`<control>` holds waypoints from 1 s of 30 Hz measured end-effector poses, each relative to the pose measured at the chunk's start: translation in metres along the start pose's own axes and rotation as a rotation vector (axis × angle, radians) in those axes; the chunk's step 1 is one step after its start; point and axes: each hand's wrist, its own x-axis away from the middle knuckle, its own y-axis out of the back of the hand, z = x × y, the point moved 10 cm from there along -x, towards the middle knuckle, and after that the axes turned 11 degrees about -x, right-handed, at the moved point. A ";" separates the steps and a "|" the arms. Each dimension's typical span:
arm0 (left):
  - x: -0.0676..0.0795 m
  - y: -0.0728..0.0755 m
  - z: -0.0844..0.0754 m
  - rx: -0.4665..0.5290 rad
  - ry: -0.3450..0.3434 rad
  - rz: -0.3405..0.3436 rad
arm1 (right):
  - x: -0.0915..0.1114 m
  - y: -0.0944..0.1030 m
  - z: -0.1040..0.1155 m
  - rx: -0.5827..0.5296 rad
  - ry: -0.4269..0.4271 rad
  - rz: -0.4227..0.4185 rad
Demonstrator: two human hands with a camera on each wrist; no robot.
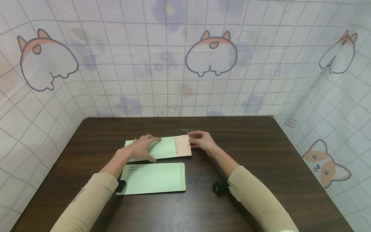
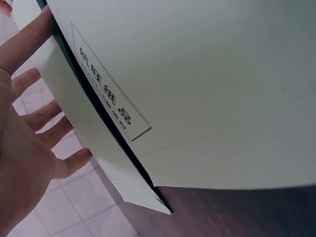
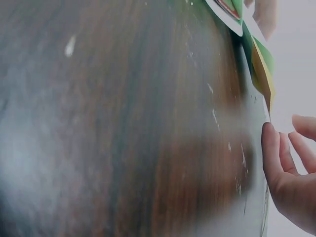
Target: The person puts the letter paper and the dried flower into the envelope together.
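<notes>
Two pale green envelopes lie on the dark wooden table, one behind the other. My left hand (image 1: 142,148) rests on the far envelope (image 1: 163,147) with its fingers spread; in the left wrist view its thumb touches the envelope's edge. A peach-coloured sheet (image 1: 183,145) sticks out of that envelope's right end. At the sheet's right edge is my right hand (image 1: 203,141), loosely bent, one fingertip meeting the edge in the right wrist view while the other fingers stand apart. Closer to me lies the near envelope (image 1: 153,178), with a small printed box at its upper left and a flap along its right side.
A dried sprig (image 1: 186,130) lies behind the right hand, partly hidden by it. The table (image 1: 246,138) ends at a hanging patterned cloth (image 1: 156,80) at the back and sides. Dark wrist devices (image 1: 220,187) sit under both forearms.
</notes>
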 end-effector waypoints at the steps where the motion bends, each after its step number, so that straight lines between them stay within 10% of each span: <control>1: 0.000 0.000 0.000 0.001 -0.001 0.001 | 0.000 -0.001 0.000 -0.001 -0.003 0.003; 30: -0.001 -0.002 0.002 0.008 0.007 0.002 | -0.003 -0.030 -0.009 -0.062 -0.032 0.047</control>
